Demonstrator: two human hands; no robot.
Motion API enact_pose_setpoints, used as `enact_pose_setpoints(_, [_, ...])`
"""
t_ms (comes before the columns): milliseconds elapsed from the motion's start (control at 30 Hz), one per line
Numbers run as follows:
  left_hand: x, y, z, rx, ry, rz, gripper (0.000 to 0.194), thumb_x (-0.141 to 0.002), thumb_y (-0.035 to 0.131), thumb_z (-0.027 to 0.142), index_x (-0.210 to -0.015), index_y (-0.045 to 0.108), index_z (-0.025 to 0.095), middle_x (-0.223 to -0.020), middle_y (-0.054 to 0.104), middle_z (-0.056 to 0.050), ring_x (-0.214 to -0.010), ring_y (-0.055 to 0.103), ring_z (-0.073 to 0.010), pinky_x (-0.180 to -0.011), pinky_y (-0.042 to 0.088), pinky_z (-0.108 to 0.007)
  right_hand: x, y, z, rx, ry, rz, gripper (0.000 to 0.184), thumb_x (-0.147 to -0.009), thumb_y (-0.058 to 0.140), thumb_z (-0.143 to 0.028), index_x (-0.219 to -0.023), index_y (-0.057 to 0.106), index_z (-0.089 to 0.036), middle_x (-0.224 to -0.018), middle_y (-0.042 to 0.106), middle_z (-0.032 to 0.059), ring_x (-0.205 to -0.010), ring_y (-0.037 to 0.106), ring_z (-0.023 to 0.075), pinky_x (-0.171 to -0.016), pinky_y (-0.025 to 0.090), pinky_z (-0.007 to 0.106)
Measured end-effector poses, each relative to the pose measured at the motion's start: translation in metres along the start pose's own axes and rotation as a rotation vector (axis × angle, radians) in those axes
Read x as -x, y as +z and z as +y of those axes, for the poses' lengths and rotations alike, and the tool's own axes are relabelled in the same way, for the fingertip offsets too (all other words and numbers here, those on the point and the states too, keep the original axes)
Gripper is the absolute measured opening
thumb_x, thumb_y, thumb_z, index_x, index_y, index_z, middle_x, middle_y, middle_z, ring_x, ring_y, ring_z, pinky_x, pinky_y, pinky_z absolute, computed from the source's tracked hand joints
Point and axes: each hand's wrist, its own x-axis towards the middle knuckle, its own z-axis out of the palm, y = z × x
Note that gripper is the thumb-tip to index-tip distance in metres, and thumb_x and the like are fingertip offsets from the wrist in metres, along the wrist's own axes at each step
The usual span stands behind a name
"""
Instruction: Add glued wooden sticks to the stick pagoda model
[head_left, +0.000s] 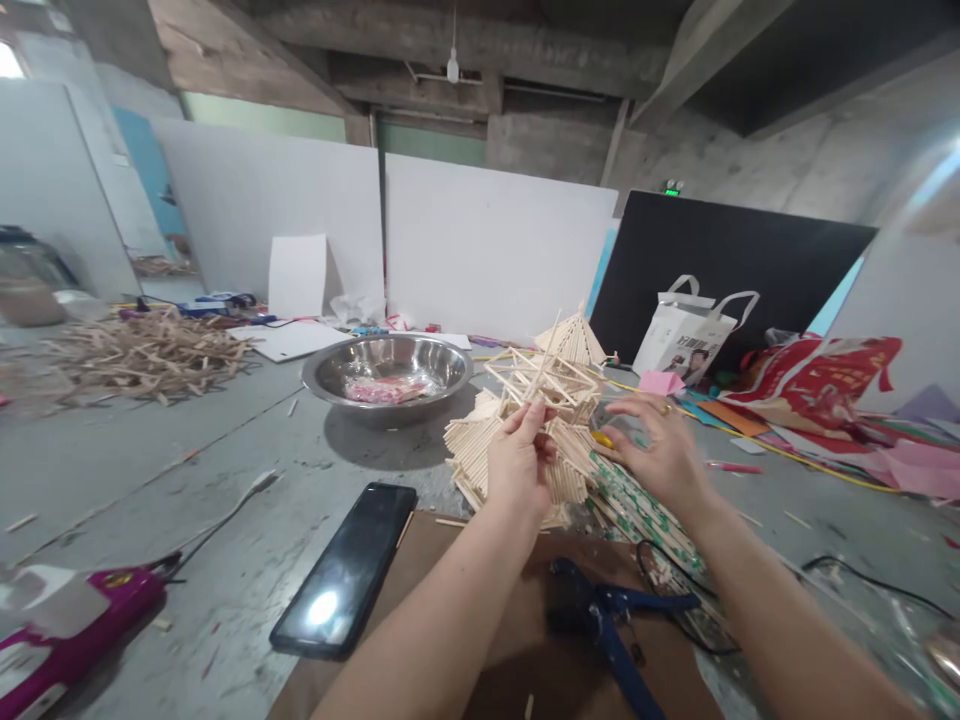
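My left hand (523, 450) is closed in a pinch on a thin wooden stick (549, 355) that rises above the fingertips. It is held against a layered model of wooden sticks (480, 445), with slatted roof-like tiers and an open lattice in the middle. A pointed stick roof (574, 340) shows behind the lattice. My right hand (656, 445) is just right of the model, thumb and fingers curved and apart. Close to its thumb tip is a small yellow thing (602, 438), too small to name. Below it lie long sticks in green-printed clear wrapping (641, 510).
Blue-handled cutters (611, 620) rest on a brown board (517, 660). A black phone (345, 570) and a purple glue gun (97, 620) lie to the left. Farther back are a steel basin (386, 400), a stick pile (150, 350), a white bag (682, 335) and a red bag (814, 385).
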Motion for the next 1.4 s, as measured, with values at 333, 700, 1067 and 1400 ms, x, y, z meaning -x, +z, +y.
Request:
enact_pose_setpoints(333, [-0.006,-0.005,-0.008,-0.035,-0.005,-0.048,0.027,-0.052,0.069,0.030,-0.069,0.058,0.012,-0.061,0.057,0.001,-0.035,0.039,-0.0001,-0.033,0.026,-0.014,-0.014,0.026,-0.007,-0.076,-0.088,-0.030,0.022,-0.070,0.053,-0.025,-0.092,0.053,-0.020,-0.096,0.055,0.0065,-0.094,0.047,0.0207,-0.082,0.036,0.037])
enact_pose_setpoints(700, [-0.009,-0.006,-0.008,-0.080,0.062,-0.048,0.027,-0.053,0.068,0.032,-0.069,0.059,0.012,-0.062,0.057,0.001,-0.036,0.038,0.0001,-0.033,0.026,-0.014,-0.014,0.028,-0.009,-0.054,-0.081,-0.044,0.024,-0.071,0.052,-0.029,-0.094,0.053,-0.021,-0.096,0.056,0.0061,-0.094,0.048,0.0216,-0.081,0.036,0.038])
enact_pose_setpoints(1067, [-0.008,-0.003,-0.005,-0.069,0.063,-0.049,0.026,-0.053,0.068,0.031,-0.068,0.060,0.013,-0.064,0.058,0.001,-0.035,0.041,-0.0001,-0.033,0.025,-0.014,-0.018,0.030,-0.015,-0.061,-0.123,0.041,0.017,-0.071,0.055,-0.032,-0.085,0.055,-0.022,-0.085,0.058,0.0039,-0.088,0.051,0.0187,-0.081,0.036,0.037])
enact_pose_setpoints(1400, [-0.009,-0.005,-0.002,-0.041,0.070,-0.073,0.023,-0.053,0.068,0.029,-0.068,0.059,0.014,-0.061,0.057,0.002,-0.034,0.041,-0.0001,-0.033,0.025,-0.014,-0.019,0.031,-0.021,-0.048,-0.095,0.048,0.016,-0.071,0.054,-0.033,-0.082,0.057,-0.022,-0.082,0.059,0.0030,-0.084,0.051,0.0177,-0.079,0.036,0.034])
